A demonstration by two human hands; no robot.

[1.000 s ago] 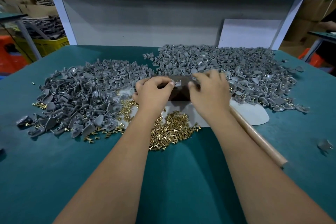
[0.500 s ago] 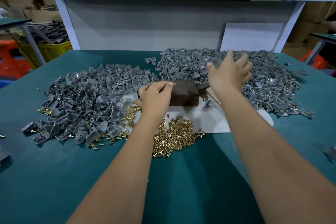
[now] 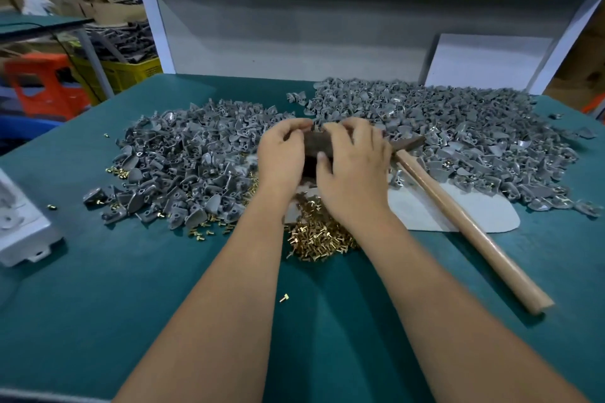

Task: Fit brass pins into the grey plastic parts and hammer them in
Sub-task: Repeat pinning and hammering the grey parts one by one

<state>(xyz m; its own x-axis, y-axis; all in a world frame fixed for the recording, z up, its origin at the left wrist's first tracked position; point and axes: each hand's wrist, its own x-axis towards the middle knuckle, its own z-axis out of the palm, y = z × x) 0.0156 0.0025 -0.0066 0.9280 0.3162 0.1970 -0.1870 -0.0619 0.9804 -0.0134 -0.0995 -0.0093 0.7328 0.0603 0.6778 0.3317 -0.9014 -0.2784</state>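
Both hands are meeting over a dark brown block [image 3: 316, 149]: the left hand [image 3: 284, 159] is curling round its left end, the right hand [image 3: 355, 167] is pinching something small at its top, too tiny to tell. Loose brass pins [image 3: 319, 237] are lying just nearer on the teal bench [image 3: 98, 321], grey plastic parts [image 3: 183, 167] are heaped left and far right, and a wooden-handled hammer [image 3: 465, 222] is resting right.

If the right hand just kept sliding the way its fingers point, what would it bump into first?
The right hand points up-left over the dark block, so it would likely meet the left hand first, though depth is hard to judge here.
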